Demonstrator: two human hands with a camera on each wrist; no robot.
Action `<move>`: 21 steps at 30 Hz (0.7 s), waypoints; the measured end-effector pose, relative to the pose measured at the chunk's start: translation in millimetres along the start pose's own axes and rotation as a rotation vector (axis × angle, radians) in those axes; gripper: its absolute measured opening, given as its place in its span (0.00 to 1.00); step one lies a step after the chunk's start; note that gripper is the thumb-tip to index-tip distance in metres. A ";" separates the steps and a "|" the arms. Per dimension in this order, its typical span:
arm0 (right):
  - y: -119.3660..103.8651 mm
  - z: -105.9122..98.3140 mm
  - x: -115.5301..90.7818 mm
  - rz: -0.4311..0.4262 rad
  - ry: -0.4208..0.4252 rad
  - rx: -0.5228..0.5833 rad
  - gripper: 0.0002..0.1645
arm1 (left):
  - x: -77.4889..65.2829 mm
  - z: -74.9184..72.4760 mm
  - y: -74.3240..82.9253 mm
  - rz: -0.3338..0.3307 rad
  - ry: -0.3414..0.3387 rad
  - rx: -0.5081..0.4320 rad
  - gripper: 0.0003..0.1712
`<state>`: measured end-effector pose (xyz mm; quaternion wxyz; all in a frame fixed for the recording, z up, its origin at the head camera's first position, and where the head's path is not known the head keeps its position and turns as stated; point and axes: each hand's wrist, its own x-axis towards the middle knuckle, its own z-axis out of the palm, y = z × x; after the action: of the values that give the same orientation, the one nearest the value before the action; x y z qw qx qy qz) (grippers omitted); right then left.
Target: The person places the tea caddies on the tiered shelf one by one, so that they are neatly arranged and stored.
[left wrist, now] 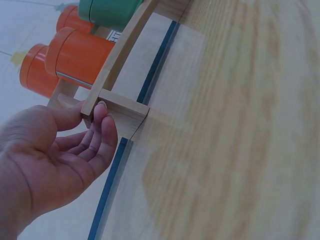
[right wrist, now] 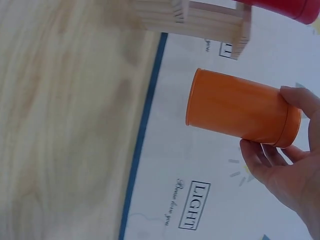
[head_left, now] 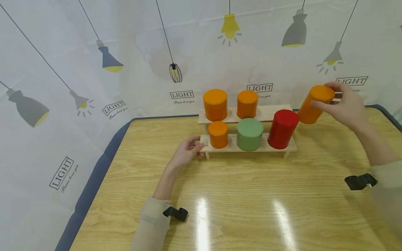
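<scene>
My right hand (head_left: 348,106) grips a tall orange canister (head_left: 309,109) near its lidded top, thumb on one side and fingers on the other. The canister tilts in the air beside the right end of a two-tier wooden shelf (head_left: 265,140); the right wrist view shows its base off the table. At the shelf's left end, my left hand (head_left: 186,152) pinches the lower board between thumb and fingers. On that lower board stand a small orange canister (head_left: 218,135), a green canister (head_left: 249,136) and a red canister (head_left: 282,129).
Two more orange canisters, one larger (head_left: 215,106) and one smaller (head_left: 247,105), stand on the upper tier. The shelf sits near the back of the wooden table (head_left: 238,195). Behind it hangs a white lamp-print curtain (head_left: 132,69), with a dark blue border (head_left: 91,181) along the table edge.
</scene>
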<state>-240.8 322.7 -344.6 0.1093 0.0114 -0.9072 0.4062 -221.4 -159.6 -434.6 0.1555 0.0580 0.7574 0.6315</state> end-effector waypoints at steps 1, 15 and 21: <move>-3.2 -2.0 1.1 0.000 0.004 0.007 0.47 | 0.1 0.0 -0.1 0.000 0.000 0.001 0.30; -49.8 -2.5 9.7 -0.045 0.048 0.028 0.46 | -2.1 0.0 0.8 -0.002 0.010 -0.004 0.29; -65.6 9.0 10.7 -0.075 0.037 0.044 0.44 | -1.0 -0.6 -1.1 0.008 0.000 -0.010 0.29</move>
<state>-245.8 272.9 -300.0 0.1411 0.0402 -0.8948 0.4217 -220.6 -160.7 -435.5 0.1533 0.0605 0.7539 0.6360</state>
